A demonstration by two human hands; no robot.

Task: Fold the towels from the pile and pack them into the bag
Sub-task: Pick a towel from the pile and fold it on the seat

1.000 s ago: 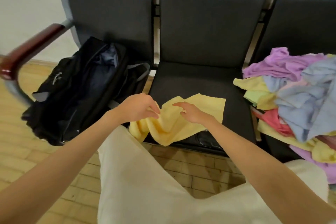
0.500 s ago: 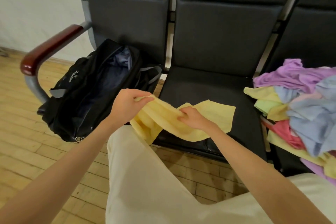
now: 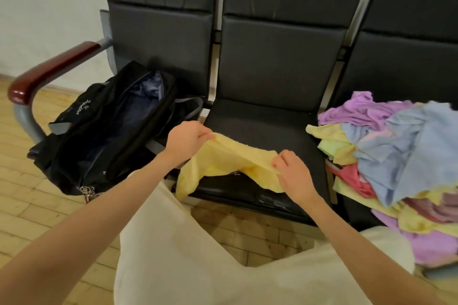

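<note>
Yellow cloth hangs stretched between the two hands: the towel [image 3: 230, 163] has its upper edge pulled into a band running from the left hand [image 3: 186, 141] down and rightward to the right hand [image 3: 293, 174]. The left hand pinches one end of that edge with fingers and thumb curled round it, held a little above the front of the middle seat [image 3: 267, 121]. The right hand pinches the other end the same way, lower and nearer the person. Below the left grip a loose flap of the towel droops over the seat's front edge; below the right grip another fold trails onto the seat cushion.

Just left of the left hand sits the black bag [image 3: 111, 131], unzipped, with its dark lining showing (it fills the seat beside the wooden armrest [image 3: 49, 74]). Well to the right of the right hand lies the pile of towels [image 3: 396, 151], purple, blue, yellow, green and red, heaped on the far seat and spilling past its front.

Half a second ago the right hand gripped the towel near its middle, with a broad part of the cloth lying flat on the seat beyond it. Now that hand holds the end of the edge, the hands stand farther apart, and nearly all the cloth is lifted between them.
</note>
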